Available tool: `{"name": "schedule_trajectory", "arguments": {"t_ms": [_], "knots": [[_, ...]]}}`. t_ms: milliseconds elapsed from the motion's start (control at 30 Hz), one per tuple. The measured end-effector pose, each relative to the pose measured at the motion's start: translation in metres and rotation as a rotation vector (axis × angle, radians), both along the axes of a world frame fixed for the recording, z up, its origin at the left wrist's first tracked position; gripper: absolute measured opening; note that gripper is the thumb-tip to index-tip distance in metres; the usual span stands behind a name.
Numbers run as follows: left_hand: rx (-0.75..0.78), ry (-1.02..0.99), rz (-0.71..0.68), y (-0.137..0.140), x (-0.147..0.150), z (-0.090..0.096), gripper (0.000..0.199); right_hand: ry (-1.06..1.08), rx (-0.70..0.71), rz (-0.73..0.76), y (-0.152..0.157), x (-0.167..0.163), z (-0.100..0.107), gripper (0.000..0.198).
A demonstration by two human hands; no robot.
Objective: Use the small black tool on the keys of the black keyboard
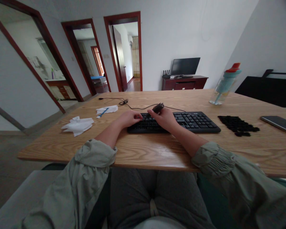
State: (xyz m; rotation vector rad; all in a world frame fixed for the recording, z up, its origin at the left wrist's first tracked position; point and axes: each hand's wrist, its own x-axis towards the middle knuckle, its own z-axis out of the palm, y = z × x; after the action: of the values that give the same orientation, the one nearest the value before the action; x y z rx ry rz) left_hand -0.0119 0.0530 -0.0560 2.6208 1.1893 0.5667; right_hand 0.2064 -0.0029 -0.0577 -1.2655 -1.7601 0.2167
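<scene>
The right hand (166, 119) wraps its fingers round a dark handheld tool (159, 107) over the black plastic keyboard (200, 123), twelve o'clock. The left hand (129, 119) curls, pinch unclear, at the keyboard's nine-o'clock end; best brace it steadily.

Passable in front of the keyboard (190, 122), between the forearms (111, 133). Hindered behind by looped cable (124, 102), rightward by black keycaps (237, 122) and water bottle (224, 85).
</scene>
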Motion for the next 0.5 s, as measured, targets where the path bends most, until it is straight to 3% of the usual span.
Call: {"name": "schedule_trajectory", "arguments": {"t_ms": [200, 500], "knots": [[-0.011, 0.03, -0.005, -0.0005, 0.0022, 0.0006, 0.021, -0.02, -0.024, -0.013, 0.001, 0.0009, 0.0041, 0.039], [0.0, 0.0, 0.007, -0.0034, 0.0015, 0.0029, 0.024, -0.036, 0.037, 0.243, 0.0006, 0.006, 0.0042, 0.027]]}}
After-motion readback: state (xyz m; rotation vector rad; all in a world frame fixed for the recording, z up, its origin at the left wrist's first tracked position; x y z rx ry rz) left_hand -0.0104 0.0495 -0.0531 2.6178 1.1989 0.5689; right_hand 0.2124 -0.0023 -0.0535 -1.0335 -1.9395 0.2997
